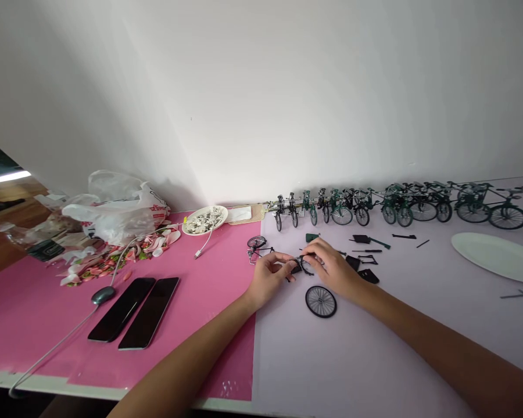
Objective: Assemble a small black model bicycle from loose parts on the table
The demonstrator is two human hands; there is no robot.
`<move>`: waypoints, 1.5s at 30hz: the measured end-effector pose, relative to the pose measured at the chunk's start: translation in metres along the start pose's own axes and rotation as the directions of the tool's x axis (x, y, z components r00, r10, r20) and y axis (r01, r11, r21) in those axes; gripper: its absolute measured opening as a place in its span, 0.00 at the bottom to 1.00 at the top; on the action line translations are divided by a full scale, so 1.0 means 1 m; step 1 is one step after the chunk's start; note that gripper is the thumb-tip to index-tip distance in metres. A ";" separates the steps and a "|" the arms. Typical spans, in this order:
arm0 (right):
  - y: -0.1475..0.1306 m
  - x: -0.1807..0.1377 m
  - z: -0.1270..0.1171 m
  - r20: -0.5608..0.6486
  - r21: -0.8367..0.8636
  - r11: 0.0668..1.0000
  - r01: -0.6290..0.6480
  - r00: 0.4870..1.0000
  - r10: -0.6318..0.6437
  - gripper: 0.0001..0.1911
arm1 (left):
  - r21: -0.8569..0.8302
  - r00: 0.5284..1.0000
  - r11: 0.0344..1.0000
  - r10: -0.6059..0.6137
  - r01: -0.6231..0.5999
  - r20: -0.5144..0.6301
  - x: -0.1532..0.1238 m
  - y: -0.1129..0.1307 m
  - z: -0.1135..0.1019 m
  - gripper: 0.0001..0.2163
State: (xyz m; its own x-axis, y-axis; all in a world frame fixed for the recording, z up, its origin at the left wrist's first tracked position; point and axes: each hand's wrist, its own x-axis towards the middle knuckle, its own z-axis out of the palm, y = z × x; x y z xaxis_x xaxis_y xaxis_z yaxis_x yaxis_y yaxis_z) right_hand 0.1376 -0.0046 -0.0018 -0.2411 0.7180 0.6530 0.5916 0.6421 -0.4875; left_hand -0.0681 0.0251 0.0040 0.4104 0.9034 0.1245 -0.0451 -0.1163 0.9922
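My left hand (271,273) is closed, its thumb and fingers pinching a small black model bicycle part (296,267). Close beside it, the fingers of my right hand (326,264) are pressed together on a thin, curved black part (305,268). The two parts meet or nearly touch; the fingers hide the join. Just below my hands, a loose spoked model wheel (321,302) lies flat on the pale tabletop. Left of my left hand rests a partly built model bicycle (257,248) with one wheel and a metal stand or rack.
Several small black and green parts (369,276) lie right of my hands. Finished model bicycles (473,203) line the wall. A white oval plate (497,255) lies far right. Two phones (148,313), a mouse-like cable puck (103,295), petals (126,255) and plastic bags (117,209) occupy the pink side.
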 end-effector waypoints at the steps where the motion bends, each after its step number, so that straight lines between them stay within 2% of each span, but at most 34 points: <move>1: -0.001 -0.002 0.004 0.020 0.007 1.000 -0.006 1.000 0.006 0.08 | -0.006 1.000 1.000 0.003 -0.003 -0.005 0.001 -0.001 0.000 0.19; 10: 0.008 -0.006 0.012 -0.065 -0.004 0.999 -0.054 0.996 0.054 0.06 | 0.019 1.000 1.000 0.015 -0.014 -0.022 0.003 -0.004 -0.003 0.19; 20: 0.009 -0.005 0.014 -0.120 -0.018 0.999 -0.029 0.992 0.026 0.05 | 0.025 0.999 1.000 0.016 -0.015 -0.036 0.003 -0.003 -0.002 0.19; 45: 0.004 -0.004 0.011 -0.114 0.007 1.000 -0.026 0.993 0.026 0.07 | 0.009 0.999 1.000 0.015 -0.015 -0.039 0.003 -0.004 -0.003 0.20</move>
State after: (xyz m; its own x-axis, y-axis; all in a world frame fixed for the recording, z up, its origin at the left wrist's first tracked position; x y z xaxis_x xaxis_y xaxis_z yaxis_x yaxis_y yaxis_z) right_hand 0.1328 -0.0019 -0.0129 -0.1364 0.6993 0.7017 0.5924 0.6253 -0.5080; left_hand -0.0696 0.0296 0.0008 0.3738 0.9170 0.1394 -0.0431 -0.1330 0.9902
